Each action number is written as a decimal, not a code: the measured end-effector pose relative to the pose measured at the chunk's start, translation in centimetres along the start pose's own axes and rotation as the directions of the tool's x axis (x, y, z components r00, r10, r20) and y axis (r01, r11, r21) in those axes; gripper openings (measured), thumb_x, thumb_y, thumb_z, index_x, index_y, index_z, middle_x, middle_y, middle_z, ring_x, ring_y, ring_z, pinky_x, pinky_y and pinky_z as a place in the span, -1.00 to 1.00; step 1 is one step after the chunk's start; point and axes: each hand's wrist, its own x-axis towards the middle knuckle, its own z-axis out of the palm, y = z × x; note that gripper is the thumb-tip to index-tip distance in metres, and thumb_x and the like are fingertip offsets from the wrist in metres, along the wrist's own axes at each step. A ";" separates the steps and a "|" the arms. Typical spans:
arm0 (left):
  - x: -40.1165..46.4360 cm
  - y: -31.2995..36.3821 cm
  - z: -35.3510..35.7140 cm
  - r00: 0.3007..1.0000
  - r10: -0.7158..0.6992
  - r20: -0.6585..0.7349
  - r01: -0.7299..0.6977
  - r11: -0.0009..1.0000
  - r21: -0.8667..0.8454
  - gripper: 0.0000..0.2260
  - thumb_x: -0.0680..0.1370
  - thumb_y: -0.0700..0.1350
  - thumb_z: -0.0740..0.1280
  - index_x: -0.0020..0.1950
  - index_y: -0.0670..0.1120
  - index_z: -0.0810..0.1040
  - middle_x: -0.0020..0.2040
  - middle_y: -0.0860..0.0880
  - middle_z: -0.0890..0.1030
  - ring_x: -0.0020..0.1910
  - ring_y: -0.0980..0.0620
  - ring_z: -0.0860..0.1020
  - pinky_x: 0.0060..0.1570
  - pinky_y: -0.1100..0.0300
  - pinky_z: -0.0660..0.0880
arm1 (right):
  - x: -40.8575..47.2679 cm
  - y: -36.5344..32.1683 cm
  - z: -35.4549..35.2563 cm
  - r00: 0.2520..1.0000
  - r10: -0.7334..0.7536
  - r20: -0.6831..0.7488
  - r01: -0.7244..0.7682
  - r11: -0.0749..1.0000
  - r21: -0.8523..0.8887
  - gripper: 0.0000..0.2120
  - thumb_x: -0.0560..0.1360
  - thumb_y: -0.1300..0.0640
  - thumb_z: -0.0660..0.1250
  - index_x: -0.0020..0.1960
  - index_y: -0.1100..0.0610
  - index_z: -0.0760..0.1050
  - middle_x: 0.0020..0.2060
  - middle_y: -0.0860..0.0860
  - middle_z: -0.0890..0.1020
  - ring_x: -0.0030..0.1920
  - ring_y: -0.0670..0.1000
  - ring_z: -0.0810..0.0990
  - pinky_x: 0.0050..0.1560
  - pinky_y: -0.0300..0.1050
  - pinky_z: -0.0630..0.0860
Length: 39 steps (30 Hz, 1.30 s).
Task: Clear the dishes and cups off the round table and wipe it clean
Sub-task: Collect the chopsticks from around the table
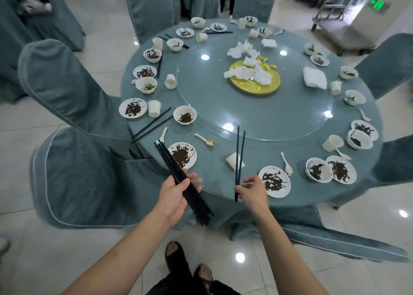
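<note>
Your left hand (176,194): grips a bundle of black chopsticks (178,174) beside the worktop (223,120) edge. Your right hand (251,191): pinches one chopstick pair (239,156), tips lying on worktop. Soiled plates (274,181), bowls and cups ring the rim.

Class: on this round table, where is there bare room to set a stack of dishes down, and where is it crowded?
Free: the glass turntable around the gold plate, and the near cloth between the spoon and the folded napkin. Crowded: the rim, ringed with bowls, cups and chopsticks.
</note>
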 end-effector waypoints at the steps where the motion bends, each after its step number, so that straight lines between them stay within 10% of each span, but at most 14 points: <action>1: -0.5 -0.1 0.1 1.000 0.001 -0.004 -0.001 1.000 -0.012 -0.75 0.68 -0.40 0.14 0.32 -0.24 0.44 0.08 -0.26 0.64 0.01 -0.18 0.67 -0.01 -0.03 0.67 | -1.0 -1.0 -0.2 0.996 -0.051 0.077 0.049 0.998 0.030 -0.68 0.37 0.27 0.49 0.00 0.10 0.42 -0.18 0.08 0.67 -0.28 0.06 0.62 -0.11 0.09 0.63; 8: -3.5 0.5 -1.9 0.998 0.049 -0.028 -0.051 0.994 -0.099 -0.84 0.72 -0.26 0.17 0.28 -0.20 0.45 0.16 -0.28 0.64 0.08 -0.17 0.67 0.03 -0.07 0.63 | -8.3 -7.1 0.3 0.780 -0.250 0.574 0.308 0.951 -0.005 -0.65 0.39 0.34 0.51 0.00 0.15 0.38 -0.25 0.05 0.67 -0.33 -0.02 0.55 -0.28 -0.14 0.52; 19: -5.0 6.6 -11.5 0.989 0.147 -0.014 -0.147 0.977 -0.152 -0.86 0.68 -0.29 0.23 0.24 -0.23 0.45 0.14 -0.24 0.62 0.06 -0.13 0.68 0.12 -0.09 0.60 | -15.9 -12.1 10.1 0.670 -0.294 0.682 0.509 0.851 -0.133 -0.68 0.36 0.25 0.52 0.00 0.06 0.46 -0.20 0.04 0.71 -0.26 -0.03 0.62 -0.15 -0.02 0.62; 39: -7.1 27.6 -40.7 0.985 0.164 -0.061 -0.171 0.977 -0.126 -0.78 0.67 -0.34 0.25 0.32 -0.32 0.45 0.15 -0.30 0.60 0.07 -0.18 0.65 0.00 -0.01 0.68 | -28.9 -19.3 39.3 0.797 -0.378 0.471 0.498 0.852 -0.158 -0.95 0.56 -0.04 0.39 0.01 -0.10 0.56 -0.09 -0.11 0.66 -0.07 -0.11 0.62 -0.12 -0.24 0.48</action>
